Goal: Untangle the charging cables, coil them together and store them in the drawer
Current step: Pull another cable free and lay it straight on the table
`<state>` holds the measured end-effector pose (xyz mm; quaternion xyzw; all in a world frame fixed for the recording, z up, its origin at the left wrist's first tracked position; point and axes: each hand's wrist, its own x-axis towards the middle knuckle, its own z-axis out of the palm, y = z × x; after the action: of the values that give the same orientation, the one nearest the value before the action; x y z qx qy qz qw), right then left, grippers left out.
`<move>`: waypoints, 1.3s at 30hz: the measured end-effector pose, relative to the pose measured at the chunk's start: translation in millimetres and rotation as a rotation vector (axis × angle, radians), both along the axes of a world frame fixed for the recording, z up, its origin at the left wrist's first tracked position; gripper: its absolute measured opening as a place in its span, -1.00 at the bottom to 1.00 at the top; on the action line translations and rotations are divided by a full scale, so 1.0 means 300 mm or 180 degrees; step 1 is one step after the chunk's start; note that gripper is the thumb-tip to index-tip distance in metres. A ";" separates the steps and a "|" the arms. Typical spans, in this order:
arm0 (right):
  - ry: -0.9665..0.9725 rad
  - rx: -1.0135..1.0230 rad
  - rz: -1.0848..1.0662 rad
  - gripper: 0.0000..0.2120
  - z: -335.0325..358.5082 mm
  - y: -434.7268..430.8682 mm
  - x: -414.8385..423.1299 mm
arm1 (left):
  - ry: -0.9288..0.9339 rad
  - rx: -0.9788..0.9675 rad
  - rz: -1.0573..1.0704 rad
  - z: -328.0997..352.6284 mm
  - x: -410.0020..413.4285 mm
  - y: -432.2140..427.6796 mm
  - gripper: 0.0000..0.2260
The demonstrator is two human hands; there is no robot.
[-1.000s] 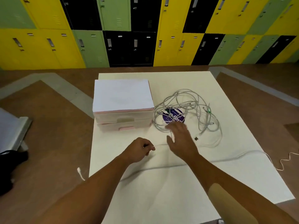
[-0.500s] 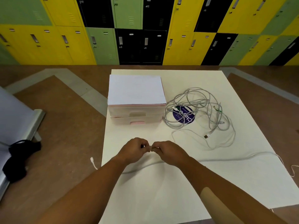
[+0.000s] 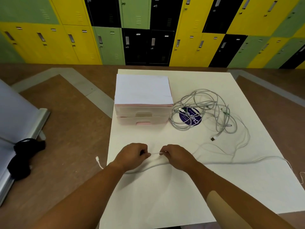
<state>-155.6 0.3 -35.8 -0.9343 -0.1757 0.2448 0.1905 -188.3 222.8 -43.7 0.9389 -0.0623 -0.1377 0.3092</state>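
Only one view: a wide-angle camera on the person's head, aimed forward and down. The white table (image 3: 165, 195) sits close, filling the lower middle of the frame, with the left hand (image 3: 132, 156) and right hand (image 3: 178, 157) just below centre. The lockers (image 3: 79, 43) bend across the top, farther off.

Desk (image 3: 165, 204): white, matt, smooth; looks paper-faced.
Drawer unit (image 3: 142, 119): pale pink plastic, faintly translucent fronts; top white and matt.
Cable tangle (image 3: 204, 106): grey-white plastic sheath, smooth, slight sheen.
White cable (image 3: 155, 153): smooth plastic sheath, matt.
Plug (image 3: 213, 138): white plastic body, metal tip.
Sticker (image 3: 189, 119): purple, printed, smooth.
Lockers (image 3: 79, 45): painted metal, satin finish; bare metal handles.
Floor (image 3: 69, 129): brown, matt, wood-look.
Black bundle (image 3: 23, 156): cloth, matt.
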 end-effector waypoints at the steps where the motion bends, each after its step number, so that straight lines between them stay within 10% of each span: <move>1: -0.0007 0.0002 0.0023 -0.80 0.007 0.004 0.000 | -0.0028 0.0031 0.0006 -0.005 -0.004 0.013 -0.77; 39: 0.0408 0.0350 0.0566 -0.81 0.002 0.248 -0.067 | -0.0131 0.0152 -0.0488 -0.057 -0.124 0.157 -0.74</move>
<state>-175.8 74.7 -35.2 -0.8856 -0.2585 0.3099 0.2299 -225.6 269.9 -60.7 0.9411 -0.1370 -0.1432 0.2739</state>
